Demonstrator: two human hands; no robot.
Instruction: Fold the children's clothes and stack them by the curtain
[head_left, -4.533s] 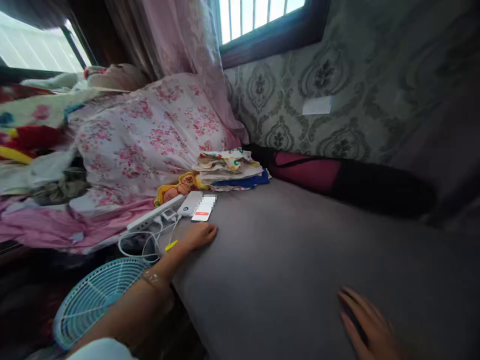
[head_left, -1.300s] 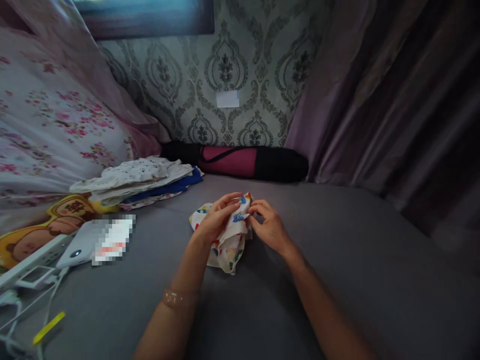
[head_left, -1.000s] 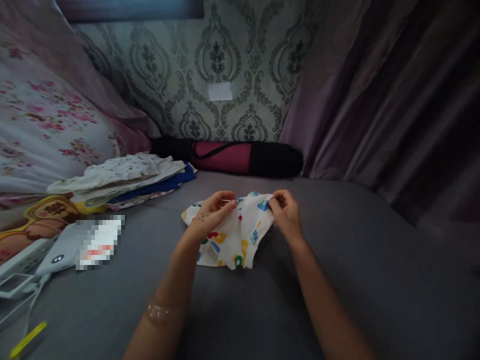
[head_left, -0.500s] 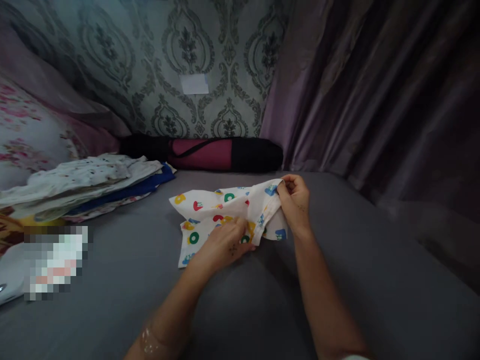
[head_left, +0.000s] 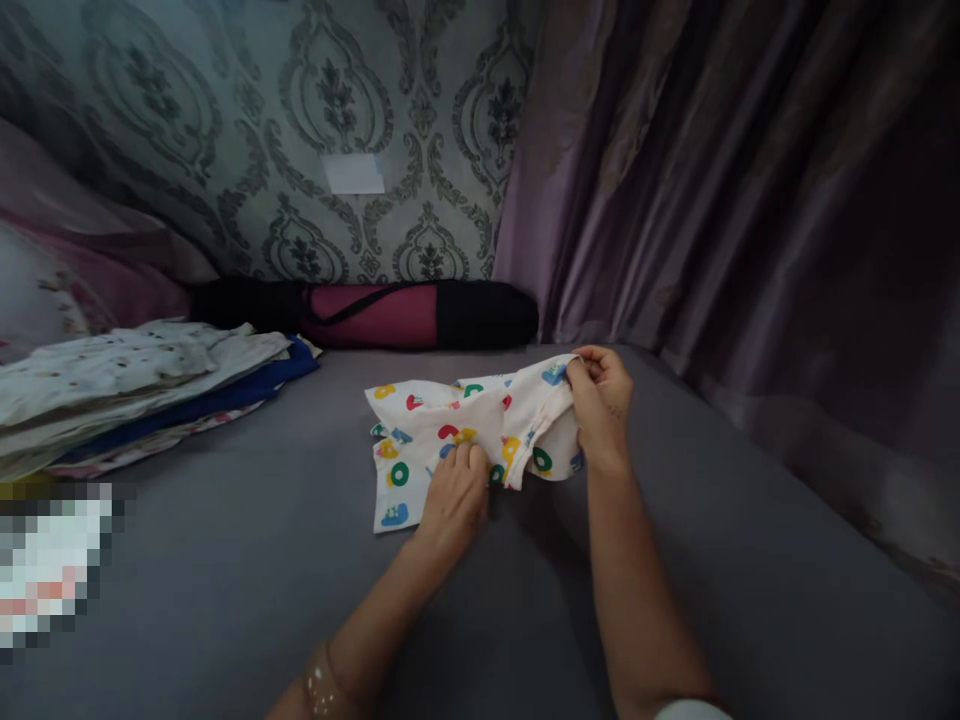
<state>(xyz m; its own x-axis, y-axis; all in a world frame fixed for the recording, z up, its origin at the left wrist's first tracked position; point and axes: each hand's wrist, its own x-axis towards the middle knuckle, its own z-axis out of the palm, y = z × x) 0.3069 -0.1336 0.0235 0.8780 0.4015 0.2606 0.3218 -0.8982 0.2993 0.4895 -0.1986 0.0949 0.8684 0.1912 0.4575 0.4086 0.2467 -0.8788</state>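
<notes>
A small white garment [head_left: 480, 415] with red, blue, green and yellow prints lies crumpled on the grey sheet, its right end lifted. Whether it is shorts or a top I cannot tell. My right hand [head_left: 602, 400] pinches its upper right corner between thumb and fingers, beside a hemmed band-like edge. Near the middle of its lower side, my left hand [head_left: 457, 490] has its fingers curled onto the cloth, with the thumb hidden. Two flaps with a notch between them form the garment's left end.
A stack of folded clothes [head_left: 150, 390] stands at the left. Behind, a long black and maroon bag [head_left: 375, 315] lies along the patterned wall [head_left: 247, 130]. Purple curtains [head_left: 637, 170] hang at the right. The grey sheet [head_left: 225, 570] spreads all around, with a blurred pale item [head_left: 52, 570] at left.
My view has turned slightly right. My left hand has drawn back from the garment's hemmed edge and its fingers are more curled. My right hand keeps hold of the corner.
</notes>
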